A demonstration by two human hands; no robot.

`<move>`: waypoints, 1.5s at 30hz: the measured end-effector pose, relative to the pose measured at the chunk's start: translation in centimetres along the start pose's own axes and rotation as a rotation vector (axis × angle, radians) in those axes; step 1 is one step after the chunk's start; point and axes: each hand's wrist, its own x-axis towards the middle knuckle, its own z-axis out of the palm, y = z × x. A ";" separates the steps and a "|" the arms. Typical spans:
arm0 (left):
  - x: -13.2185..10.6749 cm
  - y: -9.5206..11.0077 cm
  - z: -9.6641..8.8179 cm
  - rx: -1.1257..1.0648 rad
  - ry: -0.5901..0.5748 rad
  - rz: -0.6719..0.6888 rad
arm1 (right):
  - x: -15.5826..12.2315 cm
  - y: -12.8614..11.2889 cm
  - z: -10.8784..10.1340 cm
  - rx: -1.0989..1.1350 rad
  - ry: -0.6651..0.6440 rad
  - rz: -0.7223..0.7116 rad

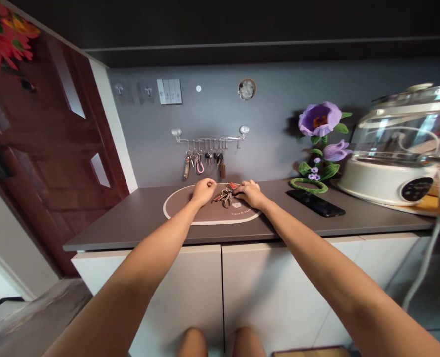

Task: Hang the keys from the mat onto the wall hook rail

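Observation:
A small pile of keys (226, 198) with metal rings and red and brown fobs lies on the brown oval mat (190, 215). My right hand (251, 193) is at the right side of the pile, its bent fingertips closed on dark keys there. To the left, just above the mat, my left hand (204, 192) has its fingers curled inward; whatever they may hold is hidden. Behind both hands, a metal hook rail (210, 139) on the wall carries several key rings, one with a pink loop (200, 167) and another with a brown fob (222, 170).
On the right of the grey counter (130, 218) are a black phone (315, 203), a purple artificial flower (321, 120) on a green base and a white appliance (383, 181) with a clear top. A dark overhead panel (220, 29) hangs above; a red-brown door (44, 144) stands left.

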 end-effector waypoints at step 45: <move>0.5 0.4 -1.2 0.242 0.308 0.046 | 4.6 -2.6 -0.1 0.658 0.198 0.158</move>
